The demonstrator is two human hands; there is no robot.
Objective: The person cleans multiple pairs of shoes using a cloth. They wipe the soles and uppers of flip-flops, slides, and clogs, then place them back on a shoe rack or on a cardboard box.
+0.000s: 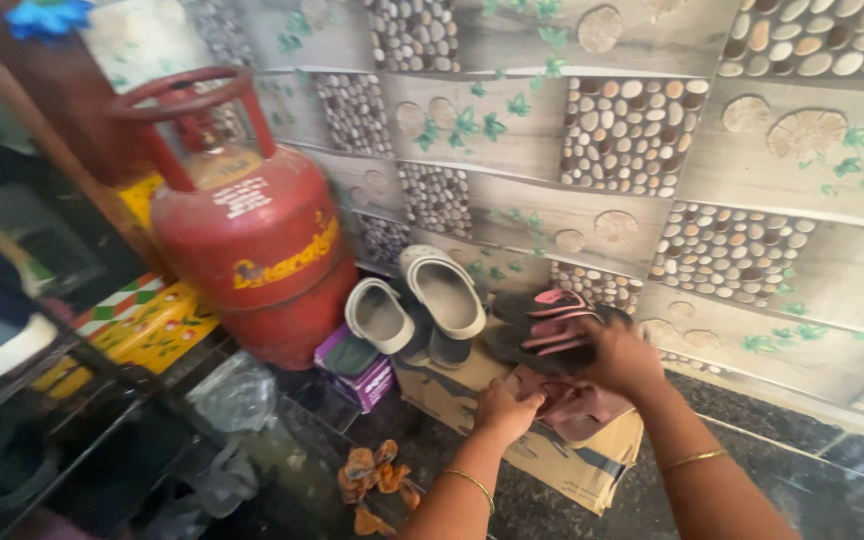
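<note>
My left hand [505,408] pinches the edge of a dusty pink cloth or sandal piece [577,408] lying on a flattened cardboard box [562,462]. My right hand [620,357] grips a black sandal with pink straps [544,330] resting on the same box by the wall. Both wrists wear thin gold bangles. A pair of grey clogs [422,300] leans against the wall just left of the sandals.
A red gas cylinder [252,230] stands at the left against the patterned tiled wall [752,180]. A purple small box [362,375] sits under the clogs. A crumpled orange rag [372,475] and clear plastic bag [237,395] lie on the dark floor. Yellow painted boxes [147,325] at far left.
</note>
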